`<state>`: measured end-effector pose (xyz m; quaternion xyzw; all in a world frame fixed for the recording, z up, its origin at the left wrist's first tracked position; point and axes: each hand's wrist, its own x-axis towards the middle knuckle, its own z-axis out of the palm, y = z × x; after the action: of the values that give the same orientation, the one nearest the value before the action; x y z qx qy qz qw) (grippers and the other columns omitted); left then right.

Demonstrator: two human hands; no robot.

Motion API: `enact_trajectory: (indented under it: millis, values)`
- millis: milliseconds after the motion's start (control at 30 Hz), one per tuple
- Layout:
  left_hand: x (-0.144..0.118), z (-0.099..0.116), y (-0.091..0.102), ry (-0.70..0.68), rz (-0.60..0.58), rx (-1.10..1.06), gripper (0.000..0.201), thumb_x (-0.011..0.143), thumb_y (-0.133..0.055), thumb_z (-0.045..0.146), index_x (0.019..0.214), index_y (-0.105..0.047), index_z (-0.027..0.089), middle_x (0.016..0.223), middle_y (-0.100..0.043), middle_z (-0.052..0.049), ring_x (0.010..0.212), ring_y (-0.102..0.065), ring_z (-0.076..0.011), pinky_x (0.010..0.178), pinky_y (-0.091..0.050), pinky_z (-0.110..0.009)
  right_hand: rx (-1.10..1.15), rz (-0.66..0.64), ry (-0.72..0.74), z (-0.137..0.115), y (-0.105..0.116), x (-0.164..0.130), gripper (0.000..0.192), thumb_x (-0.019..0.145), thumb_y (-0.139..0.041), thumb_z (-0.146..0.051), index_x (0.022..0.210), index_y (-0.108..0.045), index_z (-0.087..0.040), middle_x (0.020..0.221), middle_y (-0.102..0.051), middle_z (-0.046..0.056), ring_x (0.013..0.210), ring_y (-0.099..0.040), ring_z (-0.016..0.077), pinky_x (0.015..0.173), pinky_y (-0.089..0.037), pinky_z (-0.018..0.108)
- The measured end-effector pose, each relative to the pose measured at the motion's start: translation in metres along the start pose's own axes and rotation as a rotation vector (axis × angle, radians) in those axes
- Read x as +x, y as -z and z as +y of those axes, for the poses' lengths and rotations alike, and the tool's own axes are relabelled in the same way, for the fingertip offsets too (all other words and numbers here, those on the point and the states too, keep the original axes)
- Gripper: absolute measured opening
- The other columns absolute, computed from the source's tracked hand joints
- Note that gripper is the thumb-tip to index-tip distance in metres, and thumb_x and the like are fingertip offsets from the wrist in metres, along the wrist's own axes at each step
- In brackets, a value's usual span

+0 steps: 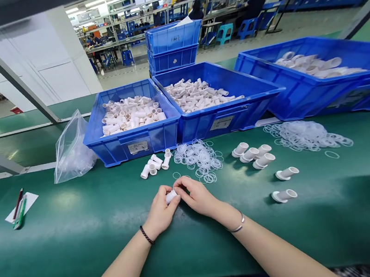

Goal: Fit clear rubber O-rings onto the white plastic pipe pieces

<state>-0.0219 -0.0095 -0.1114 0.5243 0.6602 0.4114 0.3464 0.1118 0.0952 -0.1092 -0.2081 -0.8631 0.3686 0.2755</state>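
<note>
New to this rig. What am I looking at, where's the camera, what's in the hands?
There is no machine here: a person works with two bare hands, filmed by a head-worn camera looking forward and down. The left hand and right hand meet around a small white tube piece. They rest over a green belt surface. On it lie loose white tubes, a pile of clear rings, flanged white fittings, a second ring pile, a plastic bag and pens on paper. Behind stand blue bins of white parts.
</note>
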Motion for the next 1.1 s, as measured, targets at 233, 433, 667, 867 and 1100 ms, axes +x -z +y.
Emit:
enact_trajectory:
  millis: [233, 433, 667, 867, 1100]
  values:
    - [-0.002, 0.003, 0.004, -0.062, -0.051, 0.197, 0.003, 0.087, -0.045, 0.024, 0.087, -0.043, 0.021, 0.088, -0.054, -0.003, 0.084, -0.051, -0.0207, 0.077, -0.040, -0.035, -0.030, -0.072, 0.018, 0.001, -0.001, 0.000, 0.014, 0.094, -0.040, -0.022, 0.087, -0.052, -0.021, 0.083, -0.059, 0.004, 0.076, -0.054, 0.0166, 0.071, -0.043, 0.030]
    - [-0.001, -0.005, 0.006, -0.321, -0.022, 0.233, 0.018, 0.079, -0.049, 0.015, 0.096, -0.045, 0.020, 0.096, -0.054, -0.007, 0.089, -0.051, -0.0218, 0.081, -0.041, -0.037, 0.284, -0.160, -0.179, 0.002, 0.002, 0.004, 0.018, 0.093, -0.043, -0.035, 0.083, -0.049, -0.021, 0.076, -0.052, 0.000, 0.069, -0.048, 0.0145, 0.065, -0.039, 0.028]
    - [-0.004, -0.004, 0.000, -0.294, 0.048, -0.061, 0.025, 0.087, -0.048, 0.022, 0.112, -0.047, 0.019, 0.103, -0.052, -0.007, 0.093, -0.051, -0.0200, 0.085, -0.041, -0.035, 0.880, -0.165, -0.389, -0.002, -0.004, 0.006, 0.040, 0.081, -0.060, -0.058, 0.082, -0.046, -0.021, 0.068, -0.046, -0.005, 0.059, -0.043, 0.0100, 0.057, -0.037, 0.024]
    - [0.000, -0.009, -0.008, -0.052, 0.112, -0.416, 0.023, 0.092, -0.046, 0.036, 0.107, -0.046, 0.018, 0.096, -0.051, -0.004, 0.085, -0.050, -0.0167, 0.079, -0.041, -0.032, 0.841, -0.081, -0.403, -0.004, -0.014, 0.004, 0.045, 0.082, -0.056, -0.063, 0.093, -0.053, -0.020, 0.079, -0.057, -0.001, 0.067, -0.053, 0.0115, 0.066, -0.046, 0.029]
    - [0.007, -0.004, -0.011, 0.167, 0.100, -0.937, 0.031, 0.082, -0.062, 0.044, 0.094, -0.049, 0.018, 0.078, -0.050, 0.002, 0.066, -0.044, -0.0099, 0.064, -0.036, -0.024, 0.758, -0.124, -0.298, 0.001, -0.018, 0.004, 0.037, 0.086, -0.056, -0.054, 0.097, -0.051, -0.020, 0.072, -0.060, -0.002, 0.066, -0.061, 0.0143, 0.068, -0.051, 0.032]
